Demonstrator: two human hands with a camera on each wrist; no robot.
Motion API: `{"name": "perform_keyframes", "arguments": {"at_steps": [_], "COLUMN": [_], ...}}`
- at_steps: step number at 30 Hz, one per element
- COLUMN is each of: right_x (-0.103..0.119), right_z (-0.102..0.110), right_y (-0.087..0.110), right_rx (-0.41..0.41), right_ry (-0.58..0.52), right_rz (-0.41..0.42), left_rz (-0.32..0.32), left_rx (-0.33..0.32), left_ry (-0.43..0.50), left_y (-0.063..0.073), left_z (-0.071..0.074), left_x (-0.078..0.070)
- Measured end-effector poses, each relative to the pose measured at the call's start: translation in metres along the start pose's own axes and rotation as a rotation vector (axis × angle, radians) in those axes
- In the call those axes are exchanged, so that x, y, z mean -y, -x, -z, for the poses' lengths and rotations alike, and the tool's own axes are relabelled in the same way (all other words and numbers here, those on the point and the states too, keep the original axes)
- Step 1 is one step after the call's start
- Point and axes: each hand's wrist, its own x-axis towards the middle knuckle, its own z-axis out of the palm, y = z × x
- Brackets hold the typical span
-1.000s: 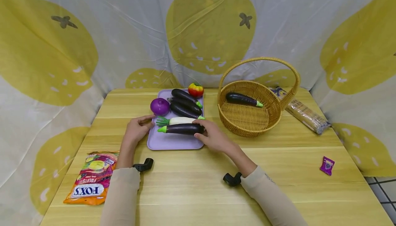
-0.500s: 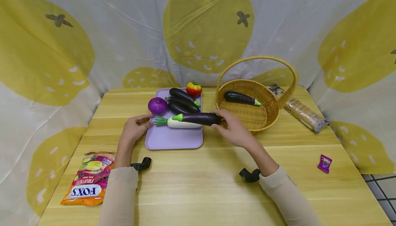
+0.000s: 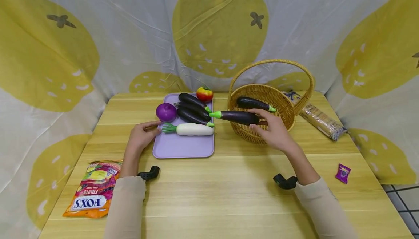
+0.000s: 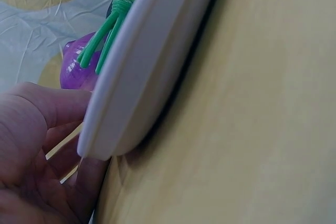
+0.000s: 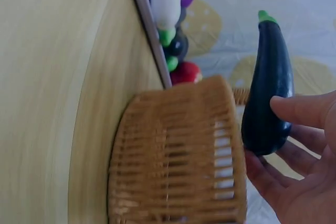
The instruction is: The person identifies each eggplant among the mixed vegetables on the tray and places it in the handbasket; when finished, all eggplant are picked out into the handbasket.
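My right hand (image 3: pixel 273 131) holds a dark eggplant (image 3: pixel 239 117) by its thick end, thumb on one side and fingers on the other. Its green stem points left, and the eggplant overlaps the near left rim of the wicker basket (image 3: pixel 250 137) in the head view. Another eggplant (image 3: pixel 253 103) lies inside that basket. In the right wrist view the held eggplant (image 5: pixel 270 87) is up beside the basket wall (image 5: pixel 173 156). My left hand (image 3: pixel 142 135) holds the left edge of the lilac tray (image 3: pixel 183 151), its fingers at the rim (image 4: pixel 121 77) in the left wrist view.
On the tray lie a white radish (image 3: pixel 194 129), a purple onion (image 3: pixel 166 112) and three dark eggplants (image 3: pixel 193 117). A red-yellow tomato (image 3: pixel 204 94) sits at its far corner. Around are a candy bag (image 3: pixel 93 191), a small purple packet (image 3: pixel 342 173) and a long clear package (image 3: pixel 322 120).
My right hand has lifted the eggplant off the tray and carried it right to the basket's near rim. The left hand has stayed at the tray's edge.
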Motion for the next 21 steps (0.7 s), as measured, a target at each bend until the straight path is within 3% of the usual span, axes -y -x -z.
{"name": "perform_keyframes", "arguments": {"at_steps": [13,21], "right_x": [-0.049,-0.060], "right_z": [0.031,0.039], "right_y": [-0.001,-0.022], "right_rx": [-0.005,0.017], "right_ry": [0.035,0.221], "right_rz": [-0.154,-0.217], "left_rz": [0.010,0.017], "left_rx": [0.010,0.011], "left_ry": [0.027,0.021], "left_y": [0.000,0.001], "left_z": [0.001,0.000], "left_x": [0.000,0.000]}}
